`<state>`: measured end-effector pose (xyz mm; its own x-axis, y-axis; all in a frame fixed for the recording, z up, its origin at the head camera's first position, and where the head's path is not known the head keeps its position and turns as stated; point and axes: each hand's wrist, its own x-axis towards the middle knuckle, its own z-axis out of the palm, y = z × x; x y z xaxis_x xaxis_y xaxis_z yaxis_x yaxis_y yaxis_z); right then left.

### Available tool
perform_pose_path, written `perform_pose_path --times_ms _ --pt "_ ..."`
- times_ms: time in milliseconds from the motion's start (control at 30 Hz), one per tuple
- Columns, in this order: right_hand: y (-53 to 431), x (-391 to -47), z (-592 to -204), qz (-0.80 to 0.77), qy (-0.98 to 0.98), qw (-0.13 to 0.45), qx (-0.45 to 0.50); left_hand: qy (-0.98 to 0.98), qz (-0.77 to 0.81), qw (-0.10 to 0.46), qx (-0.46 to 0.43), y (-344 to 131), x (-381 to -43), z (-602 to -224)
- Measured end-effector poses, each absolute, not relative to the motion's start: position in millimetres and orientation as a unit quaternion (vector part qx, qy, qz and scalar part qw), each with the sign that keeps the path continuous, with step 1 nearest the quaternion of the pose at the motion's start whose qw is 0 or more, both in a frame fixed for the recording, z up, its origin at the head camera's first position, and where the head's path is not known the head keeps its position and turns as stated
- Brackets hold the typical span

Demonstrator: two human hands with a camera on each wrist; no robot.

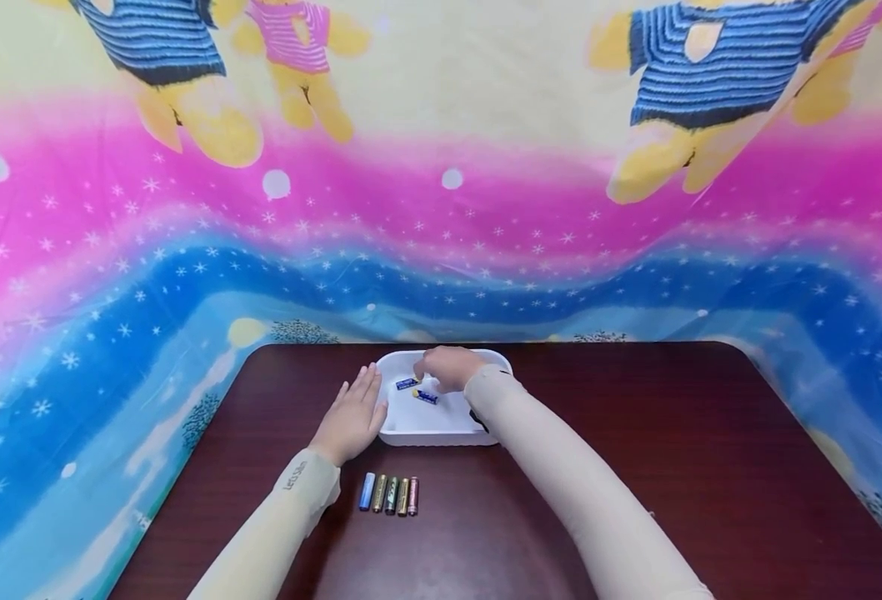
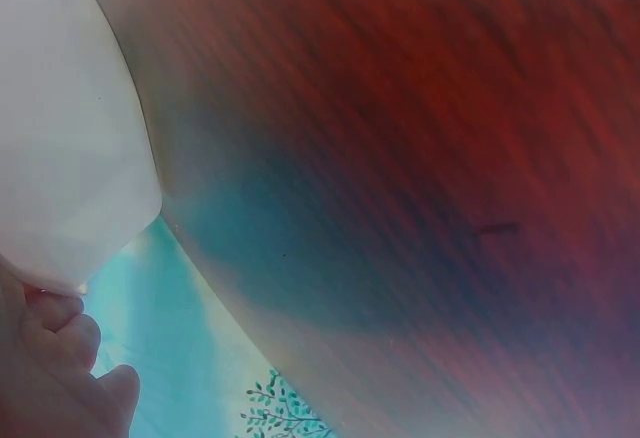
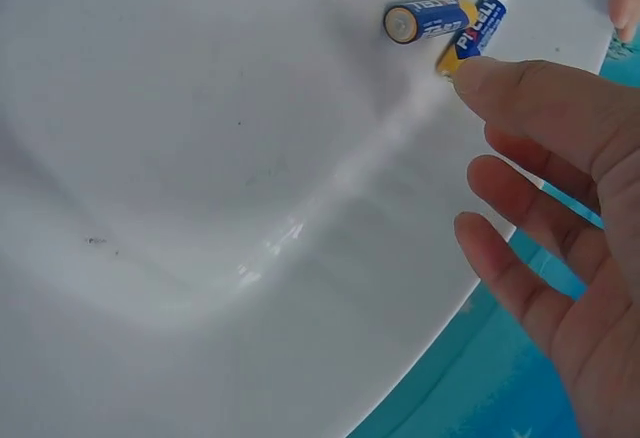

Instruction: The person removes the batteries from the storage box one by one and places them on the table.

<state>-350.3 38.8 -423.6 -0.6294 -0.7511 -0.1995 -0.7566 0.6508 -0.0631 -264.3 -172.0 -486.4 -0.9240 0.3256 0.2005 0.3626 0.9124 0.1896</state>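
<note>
A white tray stands near the table's far edge. Inside lie two small blue batteries with yellow ends, one battery with its flat end showing, the other battery close beside it. My right hand reaches over the tray; in the right wrist view its fingers are spread and loosely bent, and one fingertip overlaps the second battery's yellow end. Whether it touches cannot be told. My left hand lies with straight fingers along the tray's left side; the left wrist view shows its fingertips by the tray wall.
In front of the tray, several batteries stand in a neat row on the dark red-brown table, a light blue battery at the left end and a reddish battery at the right. A colourful patterned cloth hangs behind the table.
</note>
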Motion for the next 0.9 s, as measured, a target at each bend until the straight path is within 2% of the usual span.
perform_pose_path --times_ms 467,900 --pt "24 -348 -427 0.06 0.914 0.134 -0.379 -0.975 -0.112 0.071 -0.175 -174 -267 -490" --pt "20 -354 -430 0.062 0.907 0.153 -0.387 -0.975 -0.116 0.077 -0.175 -174 -266 -487"
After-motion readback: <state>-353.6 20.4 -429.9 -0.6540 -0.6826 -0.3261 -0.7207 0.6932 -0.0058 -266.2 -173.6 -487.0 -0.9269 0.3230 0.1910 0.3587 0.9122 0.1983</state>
